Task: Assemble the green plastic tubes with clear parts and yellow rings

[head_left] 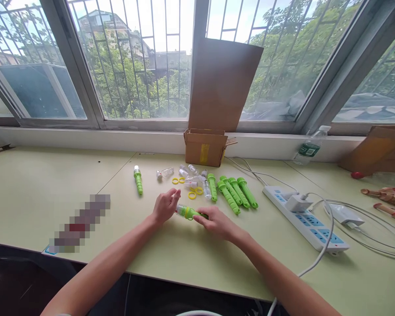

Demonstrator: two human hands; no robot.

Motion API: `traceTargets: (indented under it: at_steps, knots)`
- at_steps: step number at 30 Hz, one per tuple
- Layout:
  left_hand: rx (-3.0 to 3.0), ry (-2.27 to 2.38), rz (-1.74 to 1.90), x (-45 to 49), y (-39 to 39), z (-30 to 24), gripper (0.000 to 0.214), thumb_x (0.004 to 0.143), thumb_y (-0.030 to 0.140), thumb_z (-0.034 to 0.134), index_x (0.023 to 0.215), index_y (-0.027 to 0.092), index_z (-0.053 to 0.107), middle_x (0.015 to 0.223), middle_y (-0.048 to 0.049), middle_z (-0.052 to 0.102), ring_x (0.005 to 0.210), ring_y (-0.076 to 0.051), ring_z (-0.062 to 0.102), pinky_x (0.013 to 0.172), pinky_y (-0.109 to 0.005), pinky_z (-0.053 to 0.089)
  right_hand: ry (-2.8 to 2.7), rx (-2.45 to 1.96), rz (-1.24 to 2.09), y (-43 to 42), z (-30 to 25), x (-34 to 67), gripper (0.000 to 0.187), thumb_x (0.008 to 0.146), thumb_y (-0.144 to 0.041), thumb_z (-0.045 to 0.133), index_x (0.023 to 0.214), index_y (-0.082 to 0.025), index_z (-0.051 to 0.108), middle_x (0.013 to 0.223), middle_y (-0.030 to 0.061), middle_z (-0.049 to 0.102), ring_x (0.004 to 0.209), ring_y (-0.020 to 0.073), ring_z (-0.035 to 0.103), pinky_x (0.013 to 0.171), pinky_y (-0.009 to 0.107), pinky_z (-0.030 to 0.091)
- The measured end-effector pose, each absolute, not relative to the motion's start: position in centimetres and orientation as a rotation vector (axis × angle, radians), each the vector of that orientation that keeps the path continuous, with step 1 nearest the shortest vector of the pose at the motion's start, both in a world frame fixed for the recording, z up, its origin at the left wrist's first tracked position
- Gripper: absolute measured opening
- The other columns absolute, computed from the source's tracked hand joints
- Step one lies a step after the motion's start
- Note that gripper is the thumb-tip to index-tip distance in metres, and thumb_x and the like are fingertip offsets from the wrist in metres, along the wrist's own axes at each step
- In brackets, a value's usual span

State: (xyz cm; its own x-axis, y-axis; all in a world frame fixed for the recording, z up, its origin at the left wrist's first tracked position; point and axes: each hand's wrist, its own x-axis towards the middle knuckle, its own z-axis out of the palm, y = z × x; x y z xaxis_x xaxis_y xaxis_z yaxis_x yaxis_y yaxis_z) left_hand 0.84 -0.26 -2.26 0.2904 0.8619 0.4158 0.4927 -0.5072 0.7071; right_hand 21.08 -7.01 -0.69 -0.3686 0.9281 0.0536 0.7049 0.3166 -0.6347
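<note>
My right hand (216,222) grips the green body of a small green toy tube (188,212), held just above the pale green table (33,193). My left hand (165,204) pinches the clear cap end of the same tube. Just beyond lie several green ribbed tubes (233,193) in a row, clear plastic caps (192,173) and yellow rings (195,192). One assembled green tube (138,180) lies apart to the left.
A small open cardboard box (204,147) stands against the window sill. A white power strip (304,218) with a plugged charger and cables lies to the right. A plastic bottle (310,147) rests on the sill. Wooden figures (386,199) and cardboard sit far right.
</note>
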Motion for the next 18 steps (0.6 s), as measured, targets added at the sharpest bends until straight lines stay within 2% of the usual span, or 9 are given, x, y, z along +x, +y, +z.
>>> traceTargets:
  at_steps: [3,6,15,18]
  knots:
    - [2.196,1.185,1.085,0.8,-0.4,-2.4,0.045,0.094,0.046,0.028,0.076,0.018,0.058,0.046,0.0041,0.045,0.041,-0.009,0.043,0.048,-0.020,0.031,-2.045,-1.456,1.149,-6.8,-0.5,21.5,0.044,0.085,-0.057,0.043,0.068,-0.017,0.050,0.056,-0.0024,0.049,0.046,0.0081,0.040,0.044,0.020,0.031]
    - [2.302,1.143,1.077,0.8,-0.6,-2.4,0.042,0.094,0.042,0.028,0.076,0.018,0.058,0.047,0.0037,0.046,0.041,-0.008,0.039,0.048,-0.020,0.030,-1.922,-1.455,1.442,-6.5,-0.4,22.1,0.046,0.081,-0.061,0.047,0.077,-0.016,0.055,0.053,-0.0039,0.047,0.042,0.0069,0.037,0.038,0.019,0.027]
    - [2.545,1.043,1.031,1.0,-1.3,-2.6,0.042,0.095,0.036,0.027,0.073,0.018,0.057,0.045,0.0028,0.050,0.039,-0.008,0.039,0.048,-0.019,0.031,-1.794,-1.335,1.740,-6.2,0.1,23.4,0.044,0.080,-0.056,0.051,0.085,-0.014,0.063,0.047,-0.0057,0.046,0.036,0.0057,0.034,0.036,0.019,0.023]
    - [2.629,1.012,1.021,0.9,-1.3,-2.5,0.038,0.092,0.042,0.034,0.075,0.019,0.059,0.049,0.0010,0.056,0.042,-0.009,0.046,0.050,-0.020,0.034,-1.793,-1.321,1.771,-6.0,0.0,23.7,0.045,0.080,-0.057,0.050,0.087,-0.014,0.063,0.048,-0.0058,0.047,0.036,0.0057,0.034,0.036,0.020,0.023]
